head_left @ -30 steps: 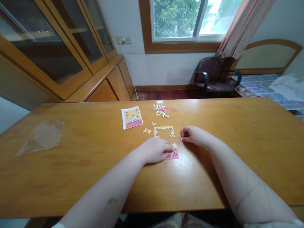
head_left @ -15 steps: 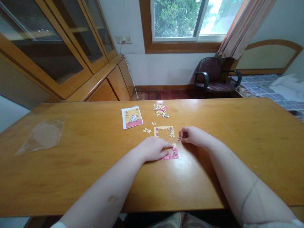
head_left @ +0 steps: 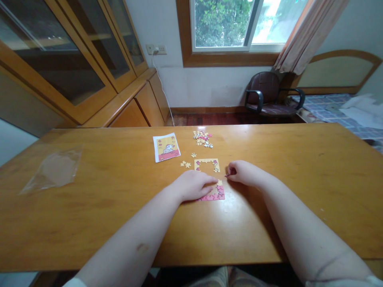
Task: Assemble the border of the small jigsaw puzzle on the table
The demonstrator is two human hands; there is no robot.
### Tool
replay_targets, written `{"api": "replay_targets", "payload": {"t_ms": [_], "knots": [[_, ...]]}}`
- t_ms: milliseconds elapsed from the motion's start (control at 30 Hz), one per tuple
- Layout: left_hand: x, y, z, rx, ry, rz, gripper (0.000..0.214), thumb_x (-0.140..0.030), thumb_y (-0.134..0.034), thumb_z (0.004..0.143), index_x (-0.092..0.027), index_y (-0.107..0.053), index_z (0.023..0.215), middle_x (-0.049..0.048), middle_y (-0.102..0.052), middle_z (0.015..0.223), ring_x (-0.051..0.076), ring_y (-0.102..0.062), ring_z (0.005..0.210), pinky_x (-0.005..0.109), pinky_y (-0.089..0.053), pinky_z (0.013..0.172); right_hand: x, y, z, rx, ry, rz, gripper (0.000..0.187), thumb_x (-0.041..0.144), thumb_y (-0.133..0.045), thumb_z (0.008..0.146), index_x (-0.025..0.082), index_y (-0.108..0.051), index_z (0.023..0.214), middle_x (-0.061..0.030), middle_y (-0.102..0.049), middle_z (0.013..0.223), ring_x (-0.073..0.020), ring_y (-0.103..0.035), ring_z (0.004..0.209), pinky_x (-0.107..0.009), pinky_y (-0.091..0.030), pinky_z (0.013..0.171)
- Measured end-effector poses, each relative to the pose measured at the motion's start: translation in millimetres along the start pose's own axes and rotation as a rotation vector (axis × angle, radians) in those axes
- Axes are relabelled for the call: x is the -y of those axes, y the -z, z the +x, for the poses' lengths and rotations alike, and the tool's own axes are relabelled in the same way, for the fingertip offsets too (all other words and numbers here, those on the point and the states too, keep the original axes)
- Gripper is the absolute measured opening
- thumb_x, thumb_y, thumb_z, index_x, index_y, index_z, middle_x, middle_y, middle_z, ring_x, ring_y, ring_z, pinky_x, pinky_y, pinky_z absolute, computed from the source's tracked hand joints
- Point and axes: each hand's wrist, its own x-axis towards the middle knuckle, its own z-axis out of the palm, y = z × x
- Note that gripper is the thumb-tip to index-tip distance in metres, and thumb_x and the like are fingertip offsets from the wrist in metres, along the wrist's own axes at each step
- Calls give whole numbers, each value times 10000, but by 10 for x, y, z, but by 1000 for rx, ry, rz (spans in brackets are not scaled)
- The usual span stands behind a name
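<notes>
My left hand [head_left: 196, 185] lies palm down with its fingers apart over the pink lower section of a jigsaw puzzle [head_left: 220, 193], hiding its left part. Beside the puzzle's right edge, my right hand [head_left: 237, 171] pinches a small puzzle piece [head_left: 226, 175] between thumb and fingers, just above the table. Beyond the left hand is the yellow upper border of the puzzle [head_left: 207, 160], joined along the top with its middle unfilled. A few loose yellow pieces [head_left: 187, 165] rest left of that border.
A heap of loose pieces [head_left: 202, 138] lies near the far edge of the wooden table [head_left: 119, 223]. A printed picture sheet [head_left: 166, 148] is left of the heap. A clear plastic bag [head_left: 55, 169] lies at far left. A chair [head_left: 266, 93] stands beyond the table.
My left hand has shifted slightly left and away from me, uncovering more of the pink row. My right hand has tilted the pinched piece, so less of it shows.
</notes>
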Motion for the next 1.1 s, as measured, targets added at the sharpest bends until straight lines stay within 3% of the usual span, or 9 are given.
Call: {"api": "replay_targets", "payload": {"t_ms": [200, 400, 767, 1100], "knots": [[6, -18, -6, 13, -18, -4, 367, -354, -463, 917, -329, -611, 1252, 9, -723, 1085, 204, -665, 953, 297, -474, 803, 11, 1, -2, -4, 42, 15, 59, 136, -627, 697, 177, -651, 731, -21, -680, 722, -139, -569, 638, -231, -381, 593], [-25, -18, -17, 35, -20, -5, 386, -402, -466, 914, -351, -590, 1276, 9, -725, 1055, 206, -668, 912, 289, -468, 756, -74, -46, 60, -98, 35, 232, 101, 222, -675, 717, 183, -699, 807, -22, -713, 776, -151, -620, 693, -241, -434, 645], [3, -35, -14, 25, -12, 0, 370, -402, -504, 890, -364, -613, 1241, 8, -729, 1021, 213, -669, 882, 291, -467, 726, 58, -86, 36, -26, 75, 366, 98, 218, -651, 760, 199, -739, 800, -11, -761, 849, -161, -681, 790, -236, -488, 737], [-25, -3, -12, 23, -9, -16, 362, -384, -512, 884, -363, -624, 1228, 8, -732, 1023, 214, -676, 875, 289, -473, 718, 94, -157, 57, -2, 132, 276, 150, 210, -632, 786, 221, -761, 862, 5, -761, 858, -153, -678, 770, -231, -478, 716]]}}
